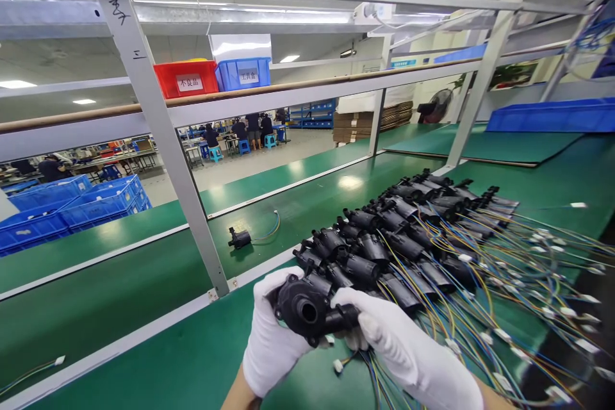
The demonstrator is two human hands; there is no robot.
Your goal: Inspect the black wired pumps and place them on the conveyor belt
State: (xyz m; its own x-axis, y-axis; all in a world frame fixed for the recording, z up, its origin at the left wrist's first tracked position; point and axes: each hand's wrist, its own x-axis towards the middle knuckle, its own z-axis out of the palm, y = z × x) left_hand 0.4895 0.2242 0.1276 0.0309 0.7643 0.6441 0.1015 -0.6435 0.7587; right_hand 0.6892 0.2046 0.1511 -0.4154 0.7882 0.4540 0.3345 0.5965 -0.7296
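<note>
A black plastic water pump (pixel 300 309) is held up between my two hands, its round inlet facing me and its side pipe pointing right. My left hand (pixel 273 339), in a white glove, wraps around the pump body from the left. My gloved right hand (pixel 398 339) grips the pump by its side pipe, with the thumb and fingers closed. Coloured wires with a white connector (pixel 339 366) hang below the hands. Just beyond lie many similar black pumps (pixel 369 246) in close rows on the green table, their wires trailing to the right.
One more pump (pixel 239 238) lies alone on the conveyor behind the metal post (pixel 168 122). Blue crates (pixel 100 202) stand at left. A red bin (pixel 186 79) and a blue bin (pixel 244 73) sit on the upper shelf. A blue tray (pixel 552 116) is at far right. People work in the background.
</note>
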